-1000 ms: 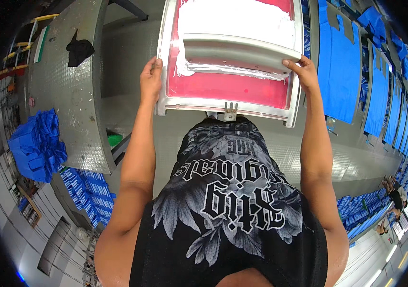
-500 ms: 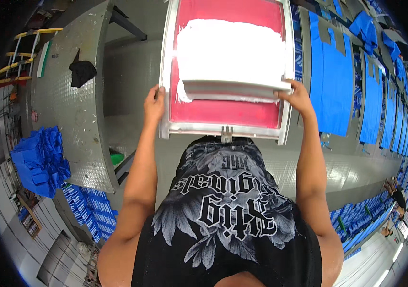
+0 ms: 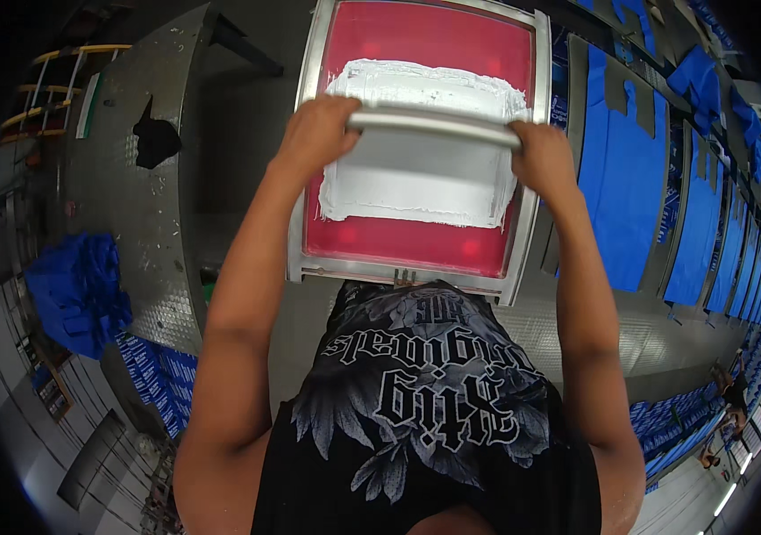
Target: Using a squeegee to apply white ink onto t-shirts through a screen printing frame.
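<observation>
A screen-printing frame (image 3: 542, 67) with metal rails and pink-red mesh lies in front of my body. White ink (image 3: 416, 194) coats the middle of the mesh, with rough edges. Across it spans a squeegee (image 3: 434, 125) with a long pale handle, slightly blurred. My left hand (image 3: 316, 134) is closed round the handle's left end, and my right hand (image 3: 544, 162) grips the right end. The squeegee's lower edge is hard to make out against the ink, and whatever lies under the screen is hidden.
To the right, blue bags (image 3: 617, 169) lie flat on boards in a long row. On the left stands a worn metal table (image 3: 144, 209) with a black cloth (image 3: 157, 141) and a crumpled blue bundle (image 3: 79, 292). People are visible far off at lower right.
My left hand has left the frame's left rail and taken hold of the squeegee. The squeegee has moved farther from my body, and the white ink looks thinner and less bright.
</observation>
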Action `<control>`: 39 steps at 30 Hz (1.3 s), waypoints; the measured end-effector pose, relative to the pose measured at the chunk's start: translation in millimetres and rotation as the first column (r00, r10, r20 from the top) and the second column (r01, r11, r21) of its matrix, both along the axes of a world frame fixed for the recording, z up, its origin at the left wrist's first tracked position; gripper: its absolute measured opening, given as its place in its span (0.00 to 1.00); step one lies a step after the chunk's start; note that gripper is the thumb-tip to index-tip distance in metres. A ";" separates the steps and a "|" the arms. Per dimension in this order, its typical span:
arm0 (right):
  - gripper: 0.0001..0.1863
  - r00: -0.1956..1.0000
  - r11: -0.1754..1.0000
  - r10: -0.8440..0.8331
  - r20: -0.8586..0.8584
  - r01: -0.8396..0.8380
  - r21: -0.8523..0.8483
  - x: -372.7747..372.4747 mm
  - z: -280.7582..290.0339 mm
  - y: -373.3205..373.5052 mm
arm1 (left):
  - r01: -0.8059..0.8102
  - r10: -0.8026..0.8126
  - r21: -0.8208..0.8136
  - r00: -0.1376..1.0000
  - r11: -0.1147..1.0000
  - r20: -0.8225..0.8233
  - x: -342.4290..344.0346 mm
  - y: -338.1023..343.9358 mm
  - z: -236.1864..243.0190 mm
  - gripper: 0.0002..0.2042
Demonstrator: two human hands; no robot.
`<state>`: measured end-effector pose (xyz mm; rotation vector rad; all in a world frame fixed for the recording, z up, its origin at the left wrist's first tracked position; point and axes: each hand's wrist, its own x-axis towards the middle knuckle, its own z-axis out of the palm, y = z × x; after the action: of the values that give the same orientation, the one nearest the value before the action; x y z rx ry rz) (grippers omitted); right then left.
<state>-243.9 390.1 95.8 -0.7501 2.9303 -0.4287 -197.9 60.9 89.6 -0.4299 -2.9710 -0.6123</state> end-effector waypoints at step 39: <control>0.20 0.999 0.989 0.040 0.012 -0.041 0.140 -66.5 -27.1 -8.5 | -0.119 0.146 -0.101 0.935 0.988 0.323 -71.3 8.7 -4.4 0.17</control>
<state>-310.4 381.6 68.7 -0.7848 2.8937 -0.2196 -269.3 69.6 85.1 -0.1380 -3.3154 -0.6063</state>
